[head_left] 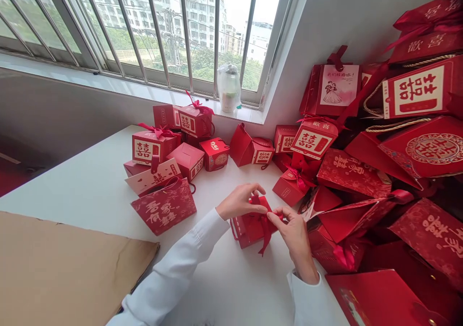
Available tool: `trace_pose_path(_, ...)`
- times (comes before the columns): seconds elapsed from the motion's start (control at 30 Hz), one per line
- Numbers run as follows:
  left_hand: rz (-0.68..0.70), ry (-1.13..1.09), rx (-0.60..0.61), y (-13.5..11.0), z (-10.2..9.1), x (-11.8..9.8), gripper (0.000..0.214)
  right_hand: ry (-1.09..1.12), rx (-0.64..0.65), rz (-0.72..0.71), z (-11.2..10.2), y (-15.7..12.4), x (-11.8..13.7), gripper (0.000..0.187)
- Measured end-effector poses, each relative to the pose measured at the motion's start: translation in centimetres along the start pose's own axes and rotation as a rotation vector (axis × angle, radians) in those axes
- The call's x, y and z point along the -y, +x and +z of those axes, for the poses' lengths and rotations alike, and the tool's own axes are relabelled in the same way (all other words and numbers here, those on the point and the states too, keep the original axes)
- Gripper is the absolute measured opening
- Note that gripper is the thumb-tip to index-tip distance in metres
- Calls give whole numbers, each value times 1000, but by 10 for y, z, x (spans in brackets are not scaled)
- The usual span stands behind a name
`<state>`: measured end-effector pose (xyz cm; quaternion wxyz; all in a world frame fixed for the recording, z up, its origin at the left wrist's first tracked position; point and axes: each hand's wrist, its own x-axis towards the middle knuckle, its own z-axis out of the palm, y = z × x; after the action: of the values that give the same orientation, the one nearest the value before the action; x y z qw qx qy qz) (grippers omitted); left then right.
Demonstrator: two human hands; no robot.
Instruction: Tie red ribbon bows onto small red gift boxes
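Observation:
A small red gift box (248,229) sits on the white table (90,186) right in front of me. A red ribbon (266,234) runs over its top and hangs down its front. My left hand (240,201) rests on the box's top with its fingers curled and pinching the ribbon. My right hand (294,234) pinches the ribbon's other part from the right, fingertips close to those of the left hand. Both arms wear white sleeves.
Several red gift boxes (152,145) and a flat red bag (164,208) stand at the back left. A large heap of red boxes and bags (398,171) fills the right. Brown cardboard (54,263) lies at the lower left. A plastic jar (228,87) stands on the windowsill.

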<state>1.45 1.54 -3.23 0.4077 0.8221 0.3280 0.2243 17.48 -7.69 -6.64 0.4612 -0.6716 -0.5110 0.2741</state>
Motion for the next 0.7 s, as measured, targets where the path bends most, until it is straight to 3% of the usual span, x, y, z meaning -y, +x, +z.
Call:
trace_pose_path(0.1, -14, 71, 17, 0, 4, -2, 40, 28, 9, 19, 0, 0, 0, 26)
trace_pose_path(0.27, 45, 59, 144, 1, -1, -1, 11, 30, 22, 32, 0, 0, -2, 24)
trace_pose_path(0.47, 113, 97, 239, 0, -9, -3, 12, 65, 32, 29, 0, 0, -3, 24)
trace_pose_path(0.7, 54, 146, 155, 2, 4, -5, 17, 61, 33, 20, 0, 0, -3, 24)
